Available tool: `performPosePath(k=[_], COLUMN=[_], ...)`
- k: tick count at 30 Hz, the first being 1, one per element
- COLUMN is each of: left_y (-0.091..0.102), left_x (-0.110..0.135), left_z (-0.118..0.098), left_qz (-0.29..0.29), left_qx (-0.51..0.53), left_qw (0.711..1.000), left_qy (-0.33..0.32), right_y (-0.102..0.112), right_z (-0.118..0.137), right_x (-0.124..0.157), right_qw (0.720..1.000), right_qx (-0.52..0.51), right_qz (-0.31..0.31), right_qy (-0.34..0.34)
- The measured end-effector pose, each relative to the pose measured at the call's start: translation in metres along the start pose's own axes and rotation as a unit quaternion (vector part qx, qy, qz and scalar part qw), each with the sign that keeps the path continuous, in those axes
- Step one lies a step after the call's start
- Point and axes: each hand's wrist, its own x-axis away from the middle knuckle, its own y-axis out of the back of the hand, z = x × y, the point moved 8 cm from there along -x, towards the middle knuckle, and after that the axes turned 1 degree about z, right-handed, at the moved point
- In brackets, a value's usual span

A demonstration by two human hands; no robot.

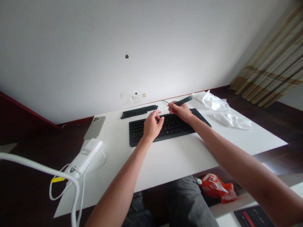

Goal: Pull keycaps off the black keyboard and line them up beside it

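Keyboard [171, 126] lies at 12 o'clock on the white bench [165, 164], the left grip [151, 124] loosely apart above its keys, the right grip [180, 112] clamped on a dark slim tool [184, 100]. A slip of its thin tip could knock the row of black keycaps [139, 111] askew.

A flat white rectangular table [165, 167] is laid with a black keyboard [175, 127], a narrow strip of black keycaps [139, 111], a grey smartphone [94, 127], a white corded device [84, 157], and crumpled clear plastic wrap [215, 102] toward the far right corner.
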Motion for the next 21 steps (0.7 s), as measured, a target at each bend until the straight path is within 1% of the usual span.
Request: performPosePath(k=[3, 5, 9, 11, 16, 21], left_y=[-0.013, -0.02, -0.029, -0.029, -0.014, -0.01], left_x=[0.006, 0.01, 0.012, 0.012, 0.008, 0.006], left_z=[-0.009, -0.011, -0.011, -0.011, -0.013, -0.015], left_qz=[0.053, 0.078, 0.103, 0.101, 0.04, 0.039], left_qx=[-0.061, -0.088, -0.106, -0.097, -0.047, -0.03], left_qw=[0.996, 0.991, 0.987, 0.988, 0.997, 0.997], left_qy=[-0.047, -0.057, -0.064, -0.063, -0.048, -0.053], right_y=[0.0, -0.002, -0.005, -0.005, -0.002, 0.0], right_z=[-0.004, -0.005, -0.005, -0.006, -0.012, -0.015], right_x=[-0.001, 0.0, 0.0, 0.0, -0.002, -0.003], right_qw=[1.0, 1.0, 1.0, 1.0, 1.0, 0.999], right_qx=[-0.014, -0.017, -0.009, -0.008, -0.024, -0.046], right_qz=[-0.002, 0.002, 0.009, 0.009, 0.005, 0.005], right_qy=[-0.011, -0.015, -0.01, -0.012, -0.016, -0.017])
